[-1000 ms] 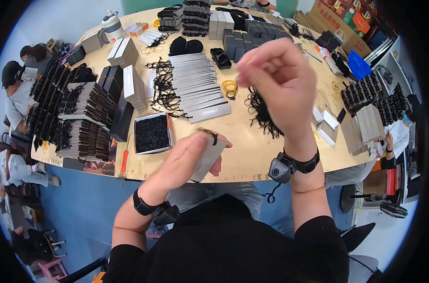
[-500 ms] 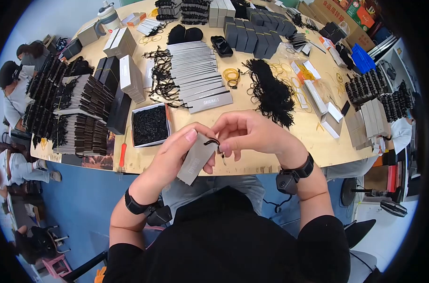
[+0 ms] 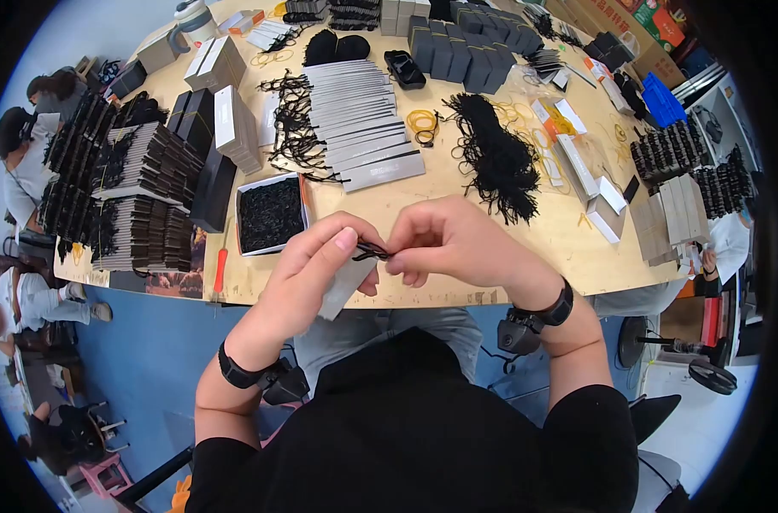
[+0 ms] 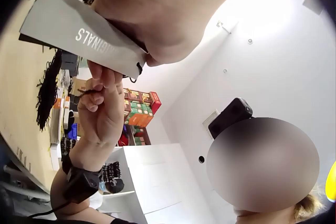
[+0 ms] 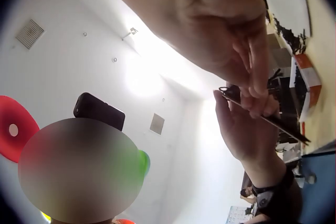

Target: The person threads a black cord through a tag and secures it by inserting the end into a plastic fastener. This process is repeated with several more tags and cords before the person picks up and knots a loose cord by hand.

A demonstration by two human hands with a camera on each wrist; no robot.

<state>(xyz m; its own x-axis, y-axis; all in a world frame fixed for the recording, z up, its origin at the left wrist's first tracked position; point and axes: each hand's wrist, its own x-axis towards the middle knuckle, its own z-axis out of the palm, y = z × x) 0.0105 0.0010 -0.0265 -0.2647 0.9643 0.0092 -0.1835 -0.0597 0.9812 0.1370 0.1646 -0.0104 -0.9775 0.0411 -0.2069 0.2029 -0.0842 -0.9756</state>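
Note:
My left hand grips a grey card tag printed "ORIGINALS", held just above the table's near edge. A black string loop sits at the tag's top end. My right hand pinches that string right next to the left thumb. In the left wrist view the right hand curls its fingers round the thin cord under the tag. In the right wrist view the tag shows edge-on between the two hands.
The wooden table carries a row of grey tags, a heap of black strings, a white box of black cords, yellow rubber bands, stacks of boxes. Other people sit at the left.
My right hand came down from high over the table to the tag and took hold of the string. Both hands have drawn slightly closer together at the table's edge.

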